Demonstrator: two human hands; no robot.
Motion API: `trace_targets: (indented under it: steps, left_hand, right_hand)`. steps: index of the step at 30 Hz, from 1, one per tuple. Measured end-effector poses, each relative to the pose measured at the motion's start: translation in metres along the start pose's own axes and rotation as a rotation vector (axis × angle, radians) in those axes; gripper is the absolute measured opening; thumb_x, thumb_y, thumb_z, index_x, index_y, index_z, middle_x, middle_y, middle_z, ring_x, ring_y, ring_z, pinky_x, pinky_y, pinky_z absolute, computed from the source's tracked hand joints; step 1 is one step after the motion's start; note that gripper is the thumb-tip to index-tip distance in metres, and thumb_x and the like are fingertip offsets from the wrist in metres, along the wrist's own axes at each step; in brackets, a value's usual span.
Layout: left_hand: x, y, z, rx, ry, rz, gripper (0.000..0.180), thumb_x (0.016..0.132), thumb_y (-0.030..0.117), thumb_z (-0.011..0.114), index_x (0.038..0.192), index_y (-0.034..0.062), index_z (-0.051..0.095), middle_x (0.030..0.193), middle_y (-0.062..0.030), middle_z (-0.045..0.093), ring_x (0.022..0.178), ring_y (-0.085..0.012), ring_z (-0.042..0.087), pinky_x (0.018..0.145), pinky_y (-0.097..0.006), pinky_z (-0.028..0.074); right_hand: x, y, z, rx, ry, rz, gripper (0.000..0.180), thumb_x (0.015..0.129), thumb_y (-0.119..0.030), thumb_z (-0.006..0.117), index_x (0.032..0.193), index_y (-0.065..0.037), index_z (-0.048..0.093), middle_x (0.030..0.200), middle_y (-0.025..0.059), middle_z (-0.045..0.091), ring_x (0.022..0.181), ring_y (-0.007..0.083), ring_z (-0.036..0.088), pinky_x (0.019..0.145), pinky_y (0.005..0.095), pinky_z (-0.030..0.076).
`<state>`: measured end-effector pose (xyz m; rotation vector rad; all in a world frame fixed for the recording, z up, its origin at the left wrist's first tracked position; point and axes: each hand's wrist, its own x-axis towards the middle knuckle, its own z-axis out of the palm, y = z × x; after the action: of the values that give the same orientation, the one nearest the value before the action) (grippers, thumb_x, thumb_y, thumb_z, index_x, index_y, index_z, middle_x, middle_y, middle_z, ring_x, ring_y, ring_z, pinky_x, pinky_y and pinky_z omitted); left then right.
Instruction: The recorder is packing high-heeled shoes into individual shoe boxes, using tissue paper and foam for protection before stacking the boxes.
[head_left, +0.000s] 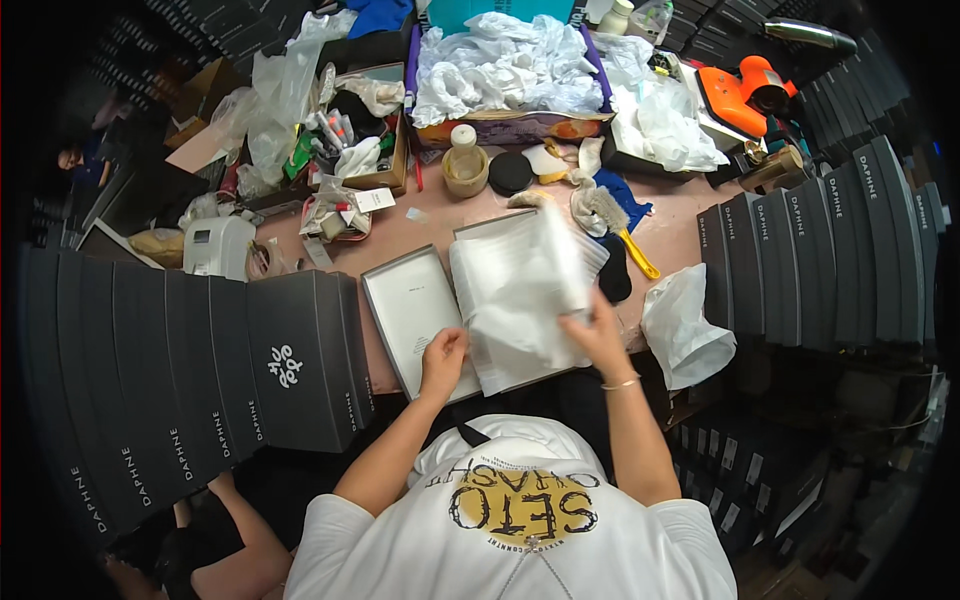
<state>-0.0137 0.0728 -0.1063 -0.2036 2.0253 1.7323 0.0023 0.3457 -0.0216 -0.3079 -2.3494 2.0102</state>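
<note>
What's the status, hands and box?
Left hand on the sheet's lower edge. Right hand grips white wrapping sheet over open grey box. Black box stacks crowd left.

The box is shallow, grey outside and white inside, lying open and flat on the pinkish table, tilted slightly against its edge. The tissue paper is white, thin and crinkled, a large sheet spread over the box's right half, its upper part lifted and curling, its lower edge spilling past the near rim.
</note>
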Motion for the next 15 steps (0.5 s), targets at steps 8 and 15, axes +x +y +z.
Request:
trace_targets:
  steps: [8,15]
  left_hand:
    - [-0.044,-0.020,0.003,-0.293,-0.387,-0.878,0.075,0.086,0.068,0.041,0.105,-0.0023,0.059,0.090,-0.0164,0.061,0.081,-0.0241,0.062,0.070,-0.033,0.052]
    - [-0.031,-0.067,0.025,-0.742,-0.327,-0.918,0.025,0.090,0.029,0.059,0.096,0.0049,0.059,0.085,-0.0076,0.061,0.075,-0.0185,0.058,0.066,-0.031,0.049]
  right_hand:
    - [-0.001,0.034,-0.060,1.048,0.235,0.161,0.056,0.077,-0.017,0.069,0.127,-0.003,0.048,0.119,0.0101,0.058,0.107,0.0234,0.058,0.095,0.0398,0.047]
    - [0.002,0.114,0.051,-0.290,-0.274,-0.037,0.057,0.068,-0.012,0.067,0.123,0.001,0.053,0.116,0.0180,0.060,0.107,0.0304,0.057,0.096,0.0363,0.042]
